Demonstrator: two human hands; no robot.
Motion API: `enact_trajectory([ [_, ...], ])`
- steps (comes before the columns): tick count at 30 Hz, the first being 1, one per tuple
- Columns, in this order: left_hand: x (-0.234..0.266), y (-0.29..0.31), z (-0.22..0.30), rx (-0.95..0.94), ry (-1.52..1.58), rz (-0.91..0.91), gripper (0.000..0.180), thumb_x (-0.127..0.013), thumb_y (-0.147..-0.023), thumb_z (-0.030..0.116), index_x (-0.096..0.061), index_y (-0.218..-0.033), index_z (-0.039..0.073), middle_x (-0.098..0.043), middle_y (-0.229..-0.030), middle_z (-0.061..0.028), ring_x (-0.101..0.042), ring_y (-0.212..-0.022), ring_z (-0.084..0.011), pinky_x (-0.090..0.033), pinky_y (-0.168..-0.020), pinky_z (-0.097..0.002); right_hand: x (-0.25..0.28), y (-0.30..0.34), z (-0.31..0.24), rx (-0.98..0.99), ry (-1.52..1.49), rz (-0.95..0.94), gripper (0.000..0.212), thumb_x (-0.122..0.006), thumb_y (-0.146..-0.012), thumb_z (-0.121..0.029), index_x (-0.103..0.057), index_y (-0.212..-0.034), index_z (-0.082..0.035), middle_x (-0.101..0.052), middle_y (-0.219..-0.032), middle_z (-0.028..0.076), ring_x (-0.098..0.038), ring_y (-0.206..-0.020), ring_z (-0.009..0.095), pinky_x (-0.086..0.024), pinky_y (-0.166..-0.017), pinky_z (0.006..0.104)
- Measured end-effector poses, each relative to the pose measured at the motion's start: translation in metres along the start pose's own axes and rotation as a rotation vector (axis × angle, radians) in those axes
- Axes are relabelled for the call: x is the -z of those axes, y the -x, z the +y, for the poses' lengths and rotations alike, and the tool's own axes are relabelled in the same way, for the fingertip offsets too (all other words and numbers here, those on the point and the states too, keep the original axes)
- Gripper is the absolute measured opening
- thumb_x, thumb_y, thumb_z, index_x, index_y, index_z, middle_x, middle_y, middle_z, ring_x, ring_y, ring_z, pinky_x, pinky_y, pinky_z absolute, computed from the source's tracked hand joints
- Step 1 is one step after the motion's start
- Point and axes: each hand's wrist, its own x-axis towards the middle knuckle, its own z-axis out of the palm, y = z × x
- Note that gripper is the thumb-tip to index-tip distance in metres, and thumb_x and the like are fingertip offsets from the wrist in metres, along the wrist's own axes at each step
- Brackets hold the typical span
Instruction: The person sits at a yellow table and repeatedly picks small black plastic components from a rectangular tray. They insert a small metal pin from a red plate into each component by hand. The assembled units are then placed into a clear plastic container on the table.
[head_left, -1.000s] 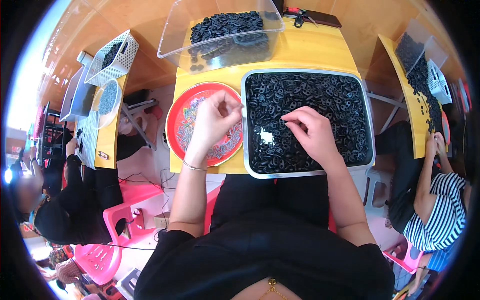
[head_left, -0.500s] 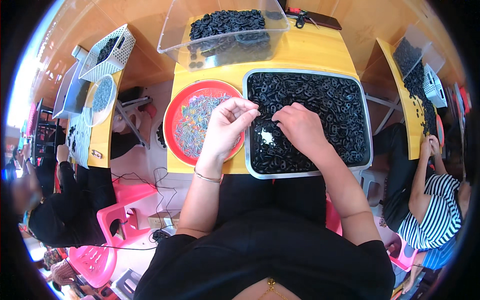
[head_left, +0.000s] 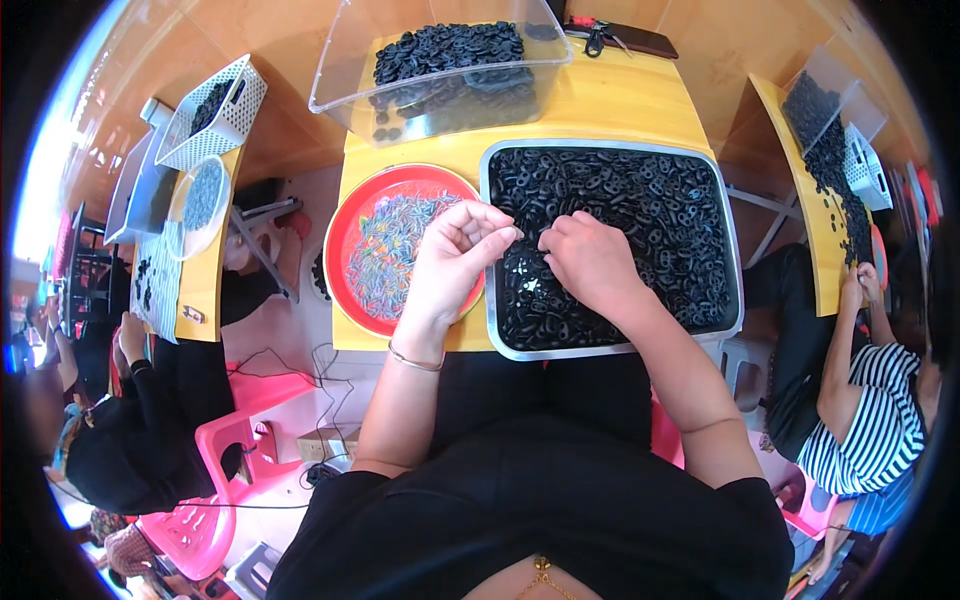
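My left hand (head_left: 462,248) is held at the left rim of a metal tray (head_left: 487,290), thumb and forefinger pinched together. Whatever lies in that pinch is too small to make out. My right hand (head_left: 592,262) hovers over the tray with its fingers bent and fingertips together, close to the left fingertips; I cannot make out what it holds. Many small black pieces with two holes (head_left: 660,230) fill the tray. Beside it, partly behind my left hand, lies a red round tray (head_left: 343,215) of thin, small multicoloured pieces (head_left: 385,250).
A clear plastic bin (head_left: 430,118) of black pieces stands at the back of the yellow table (head_left: 640,100). A dark flat case (head_left: 650,42) and a small tool (head_left: 596,42) lie behind it. People work at side tables left and right. A pink chair (head_left: 225,440) stands at left.
My right fingers have shifted slightly and curled a little more over the tray. My left hand keeps its pinch in nearly the same place. The whole view has moved slightly.
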Motion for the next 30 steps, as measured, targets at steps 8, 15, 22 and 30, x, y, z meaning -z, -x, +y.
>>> enact_trajectory([
  [8, -0.008, 0.003, -0.006, 0.033, -0.071, -0.002, 0.011, -0.061, -0.083, 0.003, -0.062, -0.093, 0.001, -0.064, -0.081, -0.0039, -0.052, -0.066, -0.0039, -0.041, -0.060, -0.0162, 0.004, 0.012, -0.001, 0.029, -0.128, -0.001, 0.005, -0.059, -0.072, -0.011, -0.059, -0.076, -0.009, -0.060, -0.073, 0.004, -0.058, -0.076, 0.022, -0.049, -0.063, 0.0345],
  [15, -0.009, 0.006, -0.003, 0.056, -0.124, 0.019, 0.014, -0.059, -0.084, 0.004, -0.063, -0.097, 0.000, -0.063, -0.081, -0.0025, -0.051, -0.066, -0.0035, -0.041, -0.061, -0.0169, -0.006, 0.007, -0.004, -0.018, -0.075, -0.006, 0.006, -0.056, -0.074, -0.010, -0.058, -0.079, -0.008, -0.059, -0.080, 0.005, -0.059, -0.079, 0.023, -0.049, -0.065, 0.0364],
  [22, -0.001, 0.016, -0.014, 0.052, -0.101, 0.012, 0.014, -0.060, -0.083, 0.001, -0.064, -0.096, 0.001, -0.063, -0.082, -0.0020, -0.053, -0.070, -0.0039, -0.043, -0.064, -0.0173, 0.016, 0.012, -0.003, -0.020, -0.412, 0.008, 0.009, -0.061, -0.074, -0.007, -0.063, -0.083, -0.006, -0.058, -0.078, 0.009, -0.060, -0.076, 0.024, -0.049, -0.065, 0.0344],
  [30, -0.011, 0.018, -0.024, 0.017, -0.061, -0.071, 0.014, -0.058, -0.082, -0.004, -0.064, -0.095, 0.001, -0.063, -0.092, -0.0036, -0.058, -0.086, -0.0074, -0.046, -0.076, -0.0201, 0.027, 0.022, -0.009, -0.217, -1.053, 0.192, 0.017, -0.063, -0.076, 0.001, -0.063, -0.093, -0.004, -0.062, -0.083, 0.006, -0.061, -0.071, 0.012, -0.049, -0.064, 0.0242],
])
